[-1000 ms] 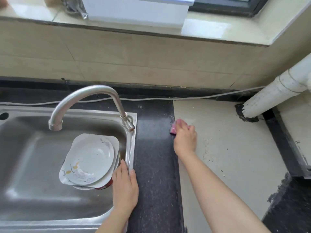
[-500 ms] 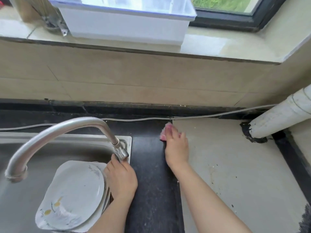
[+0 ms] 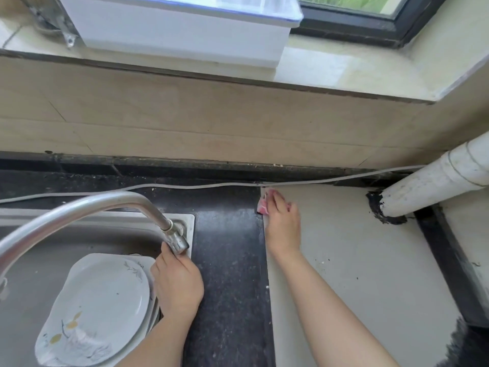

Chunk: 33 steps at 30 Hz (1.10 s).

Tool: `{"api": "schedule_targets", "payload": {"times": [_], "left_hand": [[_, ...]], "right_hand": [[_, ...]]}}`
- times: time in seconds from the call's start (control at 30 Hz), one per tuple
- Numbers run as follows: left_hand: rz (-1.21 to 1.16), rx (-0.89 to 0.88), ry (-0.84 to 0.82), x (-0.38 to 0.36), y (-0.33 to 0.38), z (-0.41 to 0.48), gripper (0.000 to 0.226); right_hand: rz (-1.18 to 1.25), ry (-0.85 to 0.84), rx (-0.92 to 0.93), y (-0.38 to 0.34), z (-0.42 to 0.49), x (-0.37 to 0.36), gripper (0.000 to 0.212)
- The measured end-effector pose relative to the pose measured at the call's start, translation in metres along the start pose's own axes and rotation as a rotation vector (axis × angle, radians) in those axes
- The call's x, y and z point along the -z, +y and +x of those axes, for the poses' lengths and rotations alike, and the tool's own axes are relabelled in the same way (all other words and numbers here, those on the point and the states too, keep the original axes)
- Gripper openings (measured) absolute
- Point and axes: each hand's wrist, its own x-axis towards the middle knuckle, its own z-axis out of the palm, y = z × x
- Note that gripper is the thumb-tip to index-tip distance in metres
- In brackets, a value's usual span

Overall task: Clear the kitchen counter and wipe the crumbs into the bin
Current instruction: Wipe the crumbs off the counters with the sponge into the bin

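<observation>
My right hand (image 3: 282, 225) presses a pink sponge (image 3: 262, 206) flat onto the back left corner of the beige counter slab (image 3: 357, 260), close to the wall; most of the sponge is hidden under my fingers. A few dark crumbs (image 3: 324, 261) lie on the slab to the right of my wrist. My left hand (image 3: 177, 283) rests on the right rim of the steel sink (image 3: 186, 223), its fingertips at the base of the faucet (image 3: 174, 235). A stack of white plates (image 3: 103, 308) sits in the sink beside it.
A dark speckled counter strip (image 3: 230, 274) runs between sink and slab. A white cable (image 3: 185, 186) lies along the back wall. A white pipe (image 3: 434, 181) enters the counter at the right. A white box (image 3: 180, 30) stands on the window sill.
My right hand has slid the sponge back and left toward the wall corner. My left hand moved up along the sink rim to the faucet base. The camera has shifted forward.
</observation>
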Motion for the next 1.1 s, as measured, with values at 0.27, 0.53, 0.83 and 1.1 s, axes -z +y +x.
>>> {"api": "schedule_targets", "payload": {"times": [0.27,0.53,0.83,1.1], "left_hand": [[-0.011,0.013,-0.022,0.002,0.003,-0.002,0.041],[-0.004,0.015,-0.025,0.003,0.005,-0.004,0.043],[0.011,-0.036,-0.006,0.008,0.007,-0.009,0.040],[0.016,-0.056,0.007,0.004,0.002,-0.007,0.039]], "right_hand": [[0.145,0.227,-0.551,0.039,-0.023,0.034,0.060],[0.135,0.032,-0.214,-0.025,-0.023,0.000,0.065],[0.211,0.283,-0.725,0.071,-0.101,0.035,0.062],[0.337,0.114,-0.340,-0.024,-0.078,0.005,0.057]]}}
